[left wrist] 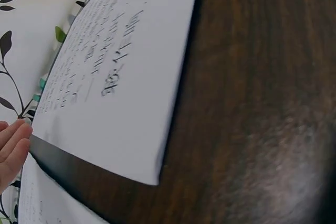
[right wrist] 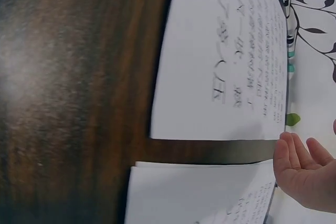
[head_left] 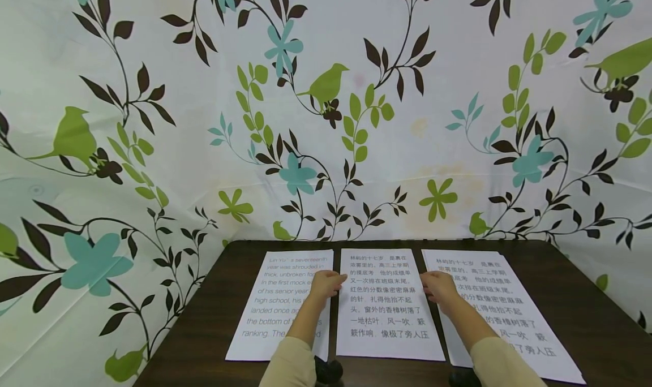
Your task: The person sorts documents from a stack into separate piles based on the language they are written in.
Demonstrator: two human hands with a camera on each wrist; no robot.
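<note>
Three white printed paper stacks lie side by side on a dark table. The middle stack (head_left: 384, 313) carries large Chinese text. At its left edge are the fingertips of my left hand (head_left: 327, 284), its forearm crossing the left stack of English text (head_left: 270, 308). My right hand (head_left: 439, 289) is at the middle stack's right edge, over the right stack of Chinese text (head_left: 519, 308). In the left wrist view the left fingers (left wrist: 14, 148) look fairly straight beside the paper corner. The right wrist view shows the right fingers (right wrist: 296, 153) extended and slightly bent at the paper's edge.
The dark wooden table (head_left: 193, 325) ends at a wall covering (head_left: 326, 149) printed with leaves, flowers and green birds. Narrow strips of table separate the stacks. Small dark objects (head_left: 328, 370) sit by both sleeves.
</note>
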